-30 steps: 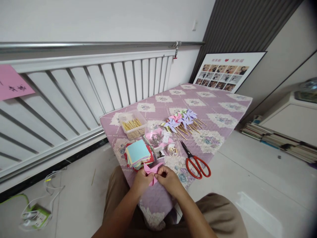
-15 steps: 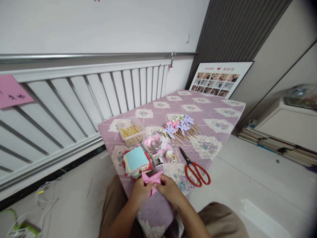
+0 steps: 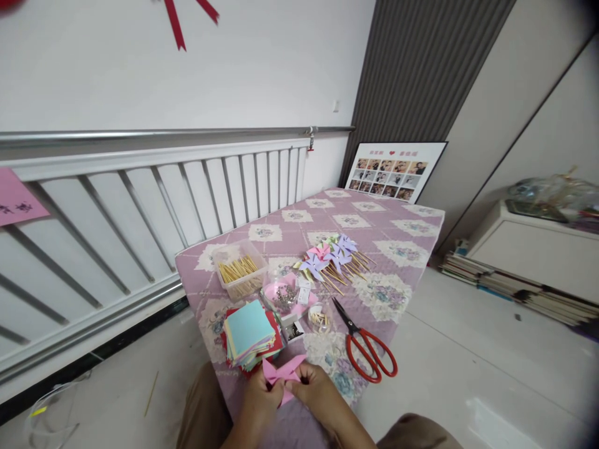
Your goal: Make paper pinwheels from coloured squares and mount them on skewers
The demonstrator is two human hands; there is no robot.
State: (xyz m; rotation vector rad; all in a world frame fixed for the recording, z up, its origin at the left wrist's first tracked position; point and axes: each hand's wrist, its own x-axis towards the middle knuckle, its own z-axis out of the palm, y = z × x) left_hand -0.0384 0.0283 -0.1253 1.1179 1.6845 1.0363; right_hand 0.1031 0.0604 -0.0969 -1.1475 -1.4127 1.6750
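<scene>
Two bare hands meet at the near edge of a low table covered in a purple quilted floral cloth. Left hand and right hand each pinch a pink folded paper pinwheel, held just above the cloth. A stack of coloured paper squares lies just beside it; red-handled scissors lie to the right. Too hard a pinch could crush the soft folds; loosened fingers might let the flaps spring open, or drop it off the edge.
</scene>
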